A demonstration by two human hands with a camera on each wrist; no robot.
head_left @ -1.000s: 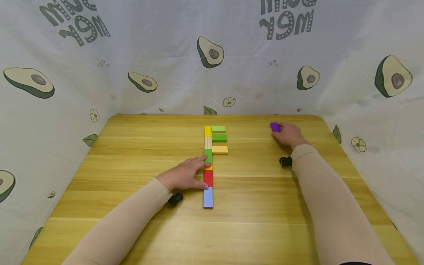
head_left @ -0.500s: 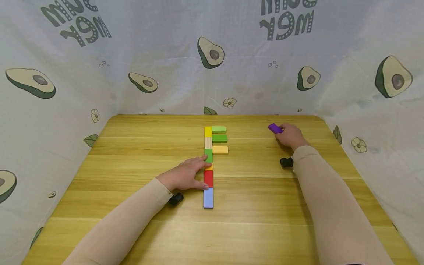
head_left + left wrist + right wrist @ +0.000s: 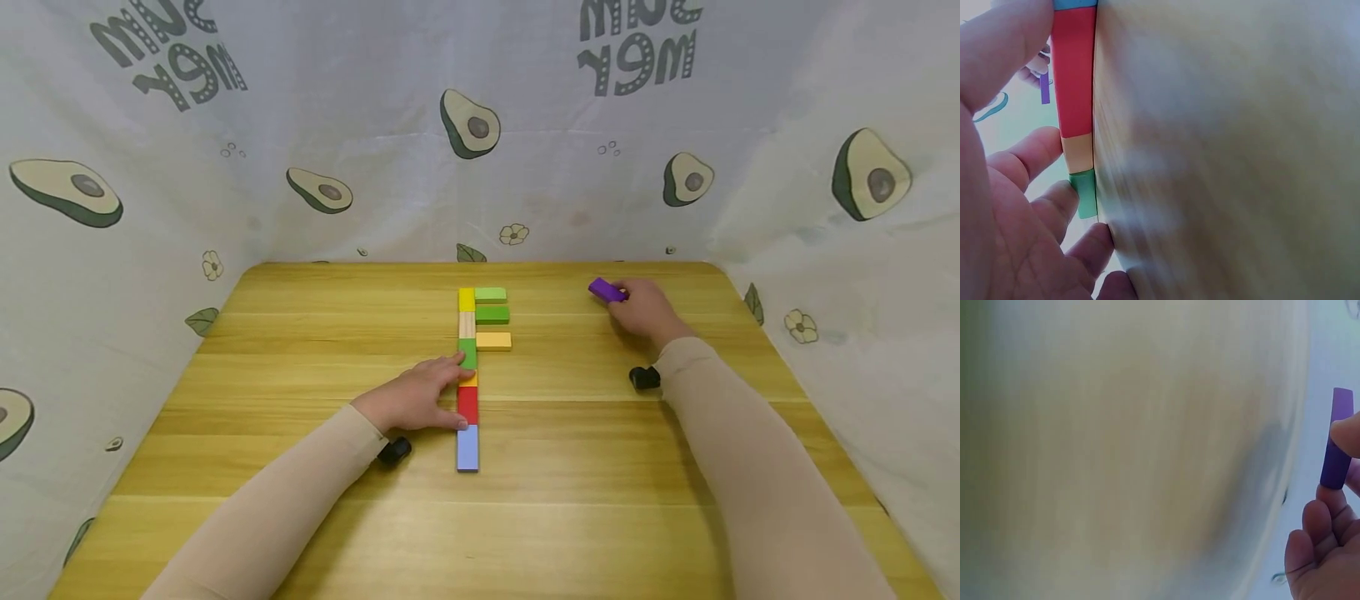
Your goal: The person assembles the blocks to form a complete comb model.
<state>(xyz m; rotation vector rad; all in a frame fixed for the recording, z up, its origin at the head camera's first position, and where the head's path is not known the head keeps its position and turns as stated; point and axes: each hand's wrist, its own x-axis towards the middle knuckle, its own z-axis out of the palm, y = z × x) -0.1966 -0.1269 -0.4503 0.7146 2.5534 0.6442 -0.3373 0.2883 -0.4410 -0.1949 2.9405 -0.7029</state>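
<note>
In the head view, a straight row of flat blocks runs down the table: yellow, plain wood, green, orange, red and light blue. My left hand rests on this row, fingertips on the green and orange blocks and thumb near the joint of red and light blue. Its fingers are spread and partly cover the orange block. At the far right, my right hand pinches one end of a purple block; the right wrist view shows the thumb across that block.
Light green, darker green and pale orange blocks stick out rightward from the upper row, with gaps between them. A wooden table lies below, and an avocado-print cloth hangs around its back and sides.
My right hand has moved a little leftward with the purple block, which has turned to a slant. The left hand stays on the row. The head view has shifted slightly.
</note>
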